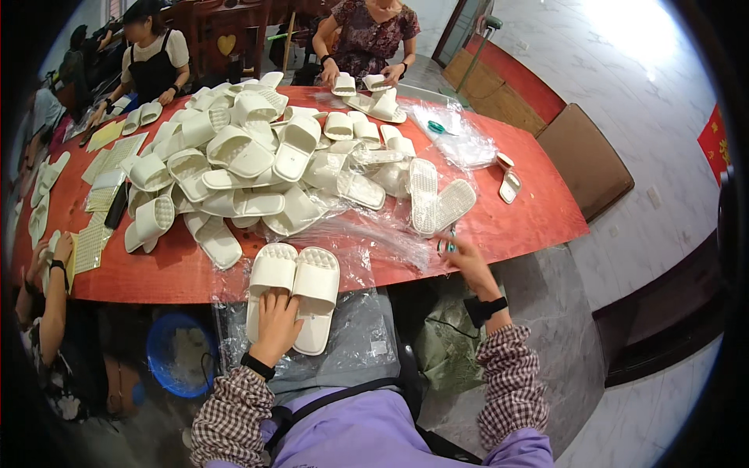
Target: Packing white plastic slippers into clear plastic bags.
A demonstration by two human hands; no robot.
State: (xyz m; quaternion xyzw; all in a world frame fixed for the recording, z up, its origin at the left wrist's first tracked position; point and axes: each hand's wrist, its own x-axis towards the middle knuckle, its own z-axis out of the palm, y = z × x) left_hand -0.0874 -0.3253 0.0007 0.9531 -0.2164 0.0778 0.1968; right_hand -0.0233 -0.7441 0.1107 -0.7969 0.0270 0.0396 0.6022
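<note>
My left hand (278, 321) rests on a pair of cream slippers (315, 290), its fingers at the straps, gripping the two side by side. The pair overhangs the near edge of the red table, and clear plastic film (359, 312) lies under and around it. Further right, my right hand (472, 267) is over the table edge with fingers apart and slightly blurred, and nothing shows in it. Close to its fingertips lies a small tool with green handles (450, 243), partly hidden. Just beyond is a slipper pair in clear plastic (438, 201), soles up.
A heap of cream slippers (242, 148) covers the table's middle. Clear bags (460, 136) with green-handled scissors (437, 126) lie at the far right. Label sheets (101, 199) are at left. A blue basin (181, 355) stands below. Co-workers (367, 43) handle slippers around the table.
</note>
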